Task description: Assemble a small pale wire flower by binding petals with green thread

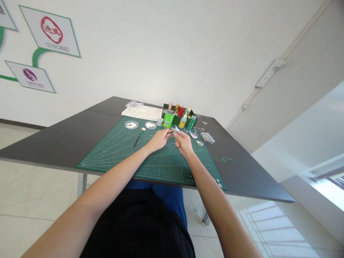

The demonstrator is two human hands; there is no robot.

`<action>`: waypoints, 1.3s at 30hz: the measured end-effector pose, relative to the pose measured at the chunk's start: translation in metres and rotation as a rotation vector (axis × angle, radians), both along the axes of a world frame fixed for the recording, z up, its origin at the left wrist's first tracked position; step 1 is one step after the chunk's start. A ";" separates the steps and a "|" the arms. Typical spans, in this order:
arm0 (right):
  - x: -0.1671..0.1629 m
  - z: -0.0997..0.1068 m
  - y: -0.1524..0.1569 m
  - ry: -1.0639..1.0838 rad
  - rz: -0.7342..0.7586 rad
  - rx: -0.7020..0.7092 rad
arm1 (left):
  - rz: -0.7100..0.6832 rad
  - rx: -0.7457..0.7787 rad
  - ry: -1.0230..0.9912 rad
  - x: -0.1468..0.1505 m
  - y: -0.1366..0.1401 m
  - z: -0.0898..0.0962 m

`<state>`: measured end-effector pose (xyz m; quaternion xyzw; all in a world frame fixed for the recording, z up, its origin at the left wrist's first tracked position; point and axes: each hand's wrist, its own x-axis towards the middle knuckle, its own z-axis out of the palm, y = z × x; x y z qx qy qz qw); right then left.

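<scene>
1. The left hand (160,139) and right hand (184,142) come close together above the green mat (115,154), toward the tabletop's (249,175) far edge, fingertips of both pinched on a small pale piece (176,129).
2. That piece sits at the fingertips, between the hands and about equally near each (its long axis is too small to tell).
3. Near the far edge, a green tin (168,119) holds thin dark sticks (176,109); the box (176,120) beside it holds coloured rolls (181,111).
4. Left of the tin, two round dishes (137,124) contain pale bits (131,125).
5. Toward the right edge lies a plastic case (207,138), contents unclear.
</scene>
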<state>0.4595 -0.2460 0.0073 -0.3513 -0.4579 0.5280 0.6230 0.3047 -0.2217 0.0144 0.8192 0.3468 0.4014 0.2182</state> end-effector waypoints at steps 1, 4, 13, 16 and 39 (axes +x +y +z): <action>0.000 0.000 0.000 -0.007 0.006 0.000 | 0.002 0.004 0.016 -0.001 0.000 -0.001; 0.002 -0.001 0.002 -0.028 0.016 -0.008 | 0.024 0.025 0.083 -0.003 0.002 -0.005; 0.005 -0.006 0.006 -0.048 -0.031 -0.056 | 0.044 0.063 0.188 -0.010 -0.004 -0.006; 0.005 -0.007 0.006 -0.035 -0.048 -0.064 | 0.022 0.060 0.187 -0.010 -0.005 -0.004; 0.000 -0.005 0.001 -0.027 0.027 -0.022 | -0.018 -0.018 0.033 -0.006 -0.002 -0.007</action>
